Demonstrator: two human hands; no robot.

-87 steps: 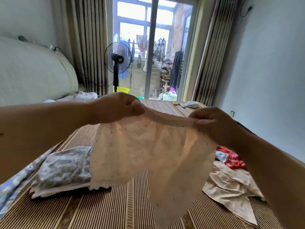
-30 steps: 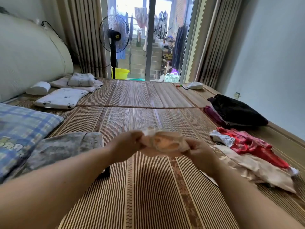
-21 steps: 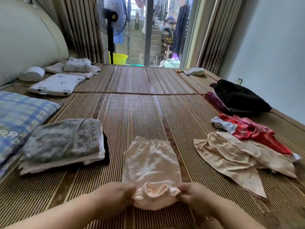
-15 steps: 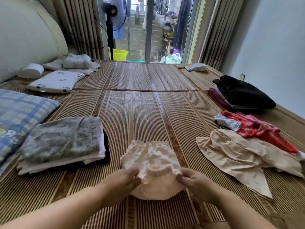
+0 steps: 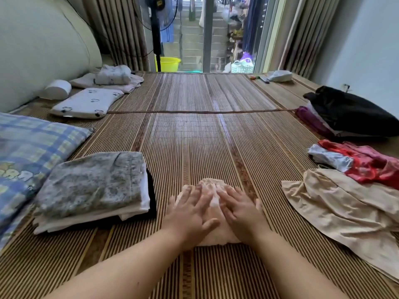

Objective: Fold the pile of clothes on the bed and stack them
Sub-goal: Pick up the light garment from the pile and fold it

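**Peach shorts folded down, both hands pressing them flat**

So half a second ago the hands were pinching the near edge of the peach shorts (image 5: 212, 212) and rolling it over; a moment before that the shorts were spread longer on the mat (image 5: 205, 143). Now they're a small compact bundle, and both palms lie on top of it. I'd say that means the fold on this piece is basically done and it's just getting smoothed before it goes on the stack (image 5: 95, 186).

Using the shorts as the landmark: the stack sits just left of them, grey floral piece on top with white and black layers under it. The unfolded pile (image 5: 345, 203) is off to the right, a beige garment nearest, with red and silvery ones behind it. So there's plenty left to fold.

Hand pose: left hand (image 5: 190, 214) lies flat on the left half of the shorts, fingers spread and pointing away from the body, thumb out toward the middle. Right hand (image 5: 239, 212) mirrors it on the right half, fingers spread and angled inward. Neither grip is pinching anything, just open palms pushing down. Both forearms reach in from the near edge.
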